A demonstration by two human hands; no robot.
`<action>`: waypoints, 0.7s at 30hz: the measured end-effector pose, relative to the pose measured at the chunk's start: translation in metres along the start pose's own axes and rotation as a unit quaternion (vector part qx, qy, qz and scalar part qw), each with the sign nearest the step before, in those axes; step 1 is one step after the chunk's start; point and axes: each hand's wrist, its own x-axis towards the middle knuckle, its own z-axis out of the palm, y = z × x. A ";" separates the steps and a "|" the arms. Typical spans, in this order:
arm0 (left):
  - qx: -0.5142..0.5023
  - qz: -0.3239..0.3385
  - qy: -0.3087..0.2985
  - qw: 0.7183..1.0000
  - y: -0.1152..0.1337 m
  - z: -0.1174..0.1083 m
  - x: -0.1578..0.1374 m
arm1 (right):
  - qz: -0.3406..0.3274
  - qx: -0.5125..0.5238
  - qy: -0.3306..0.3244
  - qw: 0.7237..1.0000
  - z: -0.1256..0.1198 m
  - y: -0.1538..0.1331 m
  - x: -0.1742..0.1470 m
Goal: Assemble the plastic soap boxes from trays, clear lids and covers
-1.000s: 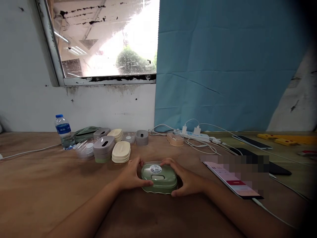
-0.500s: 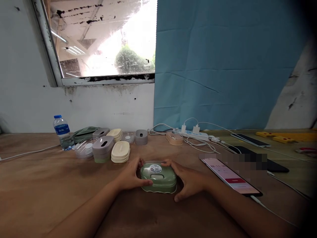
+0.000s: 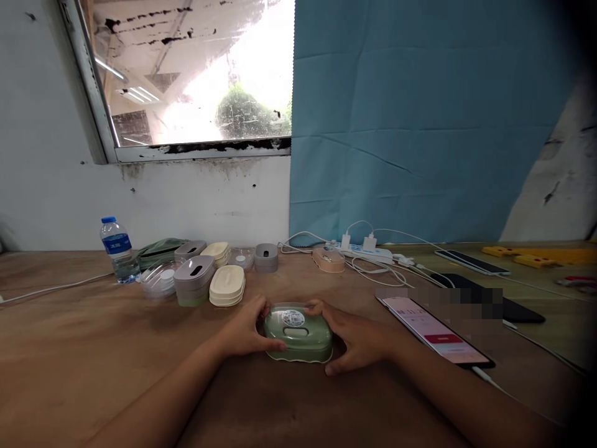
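A green plastic lunch box [image 3: 303, 354] with a clear greenish cover rests on the table in front of me. A round printed sticker is on its top, above a pale oval slot. My left hand [image 3: 245, 330] grips its left end, thumb along the front and fingers round the back corner. At the right end is my right hand [image 3: 357, 339], its fingers on the back edge and its thumb low beside the front corner. Both palms face inward. The fingers' far sides are partly hidden.
Behind, on the left, stand a water bottle [image 3: 119, 252], grey containers [image 3: 193, 283], stacked cream boxes [image 3: 227, 286] and a clear round container [image 3: 158, 280]. To the right lie a lit phone [image 3: 433, 330], a power strip [image 3: 368, 252] with white cables, and a peach box [image 3: 329, 261].
My right thumb has shifted slightly up and left, closer to the box's front corner. The box and my left hand have stayed almost in place.
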 end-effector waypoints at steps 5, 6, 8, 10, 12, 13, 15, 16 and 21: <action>-0.001 0.004 0.001 1.000 0.001 0.000 -0.001 | 0.005 0.026 -0.008 1.000 0.000 0.000 0.000; -0.003 0.003 -0.001 1.000 0.001 0.000 -0.001 | 0.006 0.031 -0.006 0.999 0.000 -0.001 0.000; -0.003 0.001 -0.002 1.000 0.002 -0.001 -0.001 | 0.008 0.038 -0.002 0.999 0.000 -0.002 0.000; -0.003 0.000 -0.002 1.000 0.002 -0.001 -0.001 | 0.010 0.042 0.004 0.999 0.000 -0.002 0.000; -0.003 0.000 -0.002 1.000 0.002 -0.001 -0.001 | 0.011 0.042 0.007 0.999 0.001 -0.002 0.000; -0.003 -0.001 -0.003 1.000 0.002 -0.001 -0.001 | 0.014 0.043 0.009 0.999 0.002 -0.001 0.000; -0.006 -0.003 -0.005 1.000 0.001 -0.001 -0.001 | 0.019 0.052 0.014 0.998 0.004 0.001 0.001; -0.010 -0.006 -0.003 1.000 0.000 -0.001 -0.001 | 0.022 0.059 0.019 0.998 0.006 0.003 0.002; -0.111 -0.017 0.008 0.994 -0.004 0.001 0.001 | 0.004 0.081 0.067 0.994 0.016 0.012 0.008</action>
